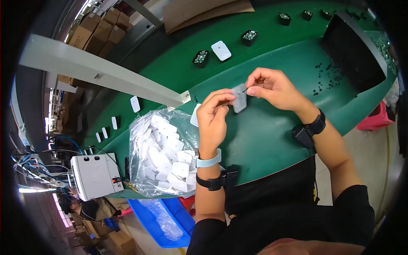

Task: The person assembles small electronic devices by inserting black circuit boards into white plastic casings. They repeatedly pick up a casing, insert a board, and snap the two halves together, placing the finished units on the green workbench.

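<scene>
My left hand (213, 117) grips a whitish plastic cover (240, 101) by its edge, tilted up above the green table. At the upper part of that cover, my right hand (272, 88) pinches a small black part (244, 90) between thumb and fingertips. Whether the part sits in the cover or only touches it, I cannot tell. Behind my left wrist another white cover (194, 117) shows in part. A clear plastic bag (138, 170) full of white covers (163, 155) lies left of my left forearm. Several small black parts (327, 76) are scattered beyond my right hand.
A black bin (352, 51) stands at the right. Along the green belt (157, 72) sit black housings (200, 58) with circuit boards and white covers (221, 50). A metal post (110, 72) crosses the left side. A white machine (94, 176) and blue crate (144, 221) are at left.
</scene>
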### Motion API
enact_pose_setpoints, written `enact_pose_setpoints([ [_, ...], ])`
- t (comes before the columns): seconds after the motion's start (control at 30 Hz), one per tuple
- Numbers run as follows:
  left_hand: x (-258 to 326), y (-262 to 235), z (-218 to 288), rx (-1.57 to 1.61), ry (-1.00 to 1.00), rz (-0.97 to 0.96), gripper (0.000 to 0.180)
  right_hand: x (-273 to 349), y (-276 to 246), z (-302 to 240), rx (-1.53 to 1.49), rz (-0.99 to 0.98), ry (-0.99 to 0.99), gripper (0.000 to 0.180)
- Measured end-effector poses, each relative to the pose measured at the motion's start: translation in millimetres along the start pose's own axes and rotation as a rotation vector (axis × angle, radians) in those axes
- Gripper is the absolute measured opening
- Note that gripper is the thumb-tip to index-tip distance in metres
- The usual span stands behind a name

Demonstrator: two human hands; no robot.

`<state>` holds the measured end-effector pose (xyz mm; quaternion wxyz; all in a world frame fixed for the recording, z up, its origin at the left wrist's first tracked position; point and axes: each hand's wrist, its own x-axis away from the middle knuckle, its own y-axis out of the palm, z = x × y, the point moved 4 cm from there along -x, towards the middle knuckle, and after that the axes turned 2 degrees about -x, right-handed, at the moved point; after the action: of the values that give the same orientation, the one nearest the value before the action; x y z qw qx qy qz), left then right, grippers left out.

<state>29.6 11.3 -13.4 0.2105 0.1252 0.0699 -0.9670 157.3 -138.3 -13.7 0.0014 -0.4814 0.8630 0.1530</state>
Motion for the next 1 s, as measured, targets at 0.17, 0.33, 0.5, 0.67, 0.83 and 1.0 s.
enact_pose_setpoints([
  [0.17,1.7,15.3,1.2,-0.053,-0.009,-0.036,0.025,1.2,3.9,6.5,0.152,-0.049,-0.125,0.010],
  [0.33,-0.8,20.7,-9.8,-0.177,-0.046,-0.066,0.026,-3.9,-7.6,13.5,0.091,0.003,0.025,0.012],
  [0.5,0.3,22.4,-12.8,-0.098,-0.190,0.011,0.015,-0.9,4.3,9.3,0.208,-0.008,-0.114,0.010],
  [0.67,-0.8,22.1,-4.3,-0.282,-0.040,-0.030,0.013,2.4,6.0,-0.2,0.593,-0.013,-0.353,0.011],
  [0.83,0.9,21.4,-11.8,-0.210,-0.118,-0.005,0.013,1.7,7.2,-1.3,0.708,0.012,-0.436,0.011],
  [1.0,0.2,24.2,-13.5,-0.278,-0.116,-0.037,0.017,1.2,5.6,2.2,0.887,-0.031,-0.603,0.008],
])
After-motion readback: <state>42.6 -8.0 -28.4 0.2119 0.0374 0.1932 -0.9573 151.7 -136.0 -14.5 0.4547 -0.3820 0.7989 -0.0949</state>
